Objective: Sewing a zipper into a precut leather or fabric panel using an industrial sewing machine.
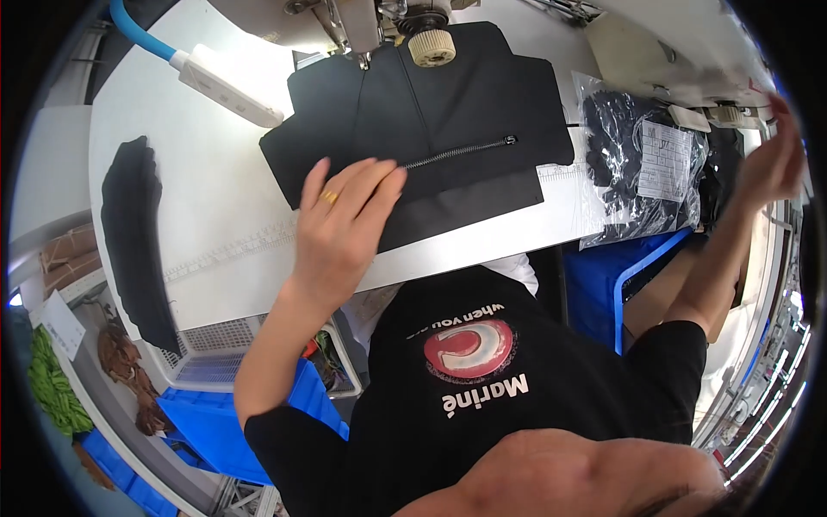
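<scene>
A black fabric piece (482, 108) with a metal-toothed zipper (457, 153) across it lies on the white sewing table, under the machine's needle area. My left hand (340, 220), a ring on one finger, rests on this fabric at the zipper's left end. Its fingers are bent a little and partly spread; the thumb is hidden. The zipper's slider (511, 139) shows at the right end. My right hand (769, 164) is raised at the far right, beside the end of the sewing machine (663, 52). Its fingers are blurred, and whether they hold anything does not show.
A lit white lamp (228, 90) on a blue hose shines from the left. A dark folded cloth strip (136, 241) lies on the table's left side. At right sits a clear bag (637, 164) of black pieces with a paper label. Blue bins (594, 284) stand below the table.
</scene>
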{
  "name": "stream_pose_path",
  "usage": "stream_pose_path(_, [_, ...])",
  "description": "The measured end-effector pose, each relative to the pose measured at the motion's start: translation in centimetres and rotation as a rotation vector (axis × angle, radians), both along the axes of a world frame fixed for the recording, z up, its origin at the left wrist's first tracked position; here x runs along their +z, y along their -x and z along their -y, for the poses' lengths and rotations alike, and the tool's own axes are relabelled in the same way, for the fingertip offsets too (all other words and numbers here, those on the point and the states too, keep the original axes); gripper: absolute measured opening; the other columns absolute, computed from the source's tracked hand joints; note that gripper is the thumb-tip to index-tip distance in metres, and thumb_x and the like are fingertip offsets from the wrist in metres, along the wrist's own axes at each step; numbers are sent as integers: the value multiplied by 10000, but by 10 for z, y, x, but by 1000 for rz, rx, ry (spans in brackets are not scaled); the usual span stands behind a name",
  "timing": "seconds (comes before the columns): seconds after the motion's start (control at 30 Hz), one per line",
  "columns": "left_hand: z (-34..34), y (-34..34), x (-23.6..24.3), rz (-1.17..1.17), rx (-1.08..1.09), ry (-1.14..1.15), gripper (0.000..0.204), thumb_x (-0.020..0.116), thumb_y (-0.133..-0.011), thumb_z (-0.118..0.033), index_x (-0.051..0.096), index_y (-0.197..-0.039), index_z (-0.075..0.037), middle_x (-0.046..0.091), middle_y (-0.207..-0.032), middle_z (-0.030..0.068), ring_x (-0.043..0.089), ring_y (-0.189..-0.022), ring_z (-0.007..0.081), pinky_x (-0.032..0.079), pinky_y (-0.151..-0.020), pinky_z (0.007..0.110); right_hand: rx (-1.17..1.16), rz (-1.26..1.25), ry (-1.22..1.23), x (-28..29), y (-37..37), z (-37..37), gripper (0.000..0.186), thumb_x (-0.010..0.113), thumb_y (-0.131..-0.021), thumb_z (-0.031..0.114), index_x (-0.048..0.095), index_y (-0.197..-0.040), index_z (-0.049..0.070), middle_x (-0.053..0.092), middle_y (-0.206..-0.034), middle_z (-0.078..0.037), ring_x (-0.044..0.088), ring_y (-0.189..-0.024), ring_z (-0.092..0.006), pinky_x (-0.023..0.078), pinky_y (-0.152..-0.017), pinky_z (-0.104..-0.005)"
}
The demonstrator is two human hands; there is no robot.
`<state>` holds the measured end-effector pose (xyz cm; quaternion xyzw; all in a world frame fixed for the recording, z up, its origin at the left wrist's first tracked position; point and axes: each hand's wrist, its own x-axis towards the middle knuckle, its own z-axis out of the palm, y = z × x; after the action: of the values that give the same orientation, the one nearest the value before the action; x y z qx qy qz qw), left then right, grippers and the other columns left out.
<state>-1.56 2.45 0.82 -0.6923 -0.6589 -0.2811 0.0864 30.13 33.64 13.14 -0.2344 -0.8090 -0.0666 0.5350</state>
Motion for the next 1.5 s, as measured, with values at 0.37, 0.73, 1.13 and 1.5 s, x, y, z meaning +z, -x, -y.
stream_pose_path(0.37, [-31, -8, -20, 140, -83, -65, 305, 746, -715, 38, 672, -1009, 0, 595, -929, 62, 594, -797, 198, 504, -650, 298, 672, 566, 376, -123, 135, 117, 268, 725, -735, 32, 699, -999, 67, 636, -1007, -66, 589, -893, -238, 470, -755, -352])
stream_pose_path(0.73, [-41, 0, -17, -9, -140, 1, 358, 745, -723, -11, 680, -1075, -27, 547, -912, 43, 572, -773, 190, 494, -648, 305, 725, 527, 408, -126, 149, 119, 187, 710, -752, 55, 699, -938, 74, 632, -942, -47, 580, -847, -222, 461, -699, -338])
stream_pose_path(1.13, [-29, 4, -22, 143, -144, -75, 200, 723, -745, 41, 681, -934, -8, 633, -957, 64, 637, -800, 211, 532, -669, 295, 680, 806, 1176, -97, 190, 113, 120, 669, -830, 67, 601, -759, -1, 604, -595, -43, 578, -550, -86, 431, -503, -233])
stream_pose_path(1.5, [-30, 5, -20, 139, -175, -54, 312, 710, -702, 57, 686, -1001, -29, 596, -977, 55, 609, -834, 211, 518, -701, 308, 646, 971, 1497, -85, 202, 101, 136, 638, -791, 98, 592, -699, 8, 622, -582, -68, 602, -513, -108, 480, -486, -232])
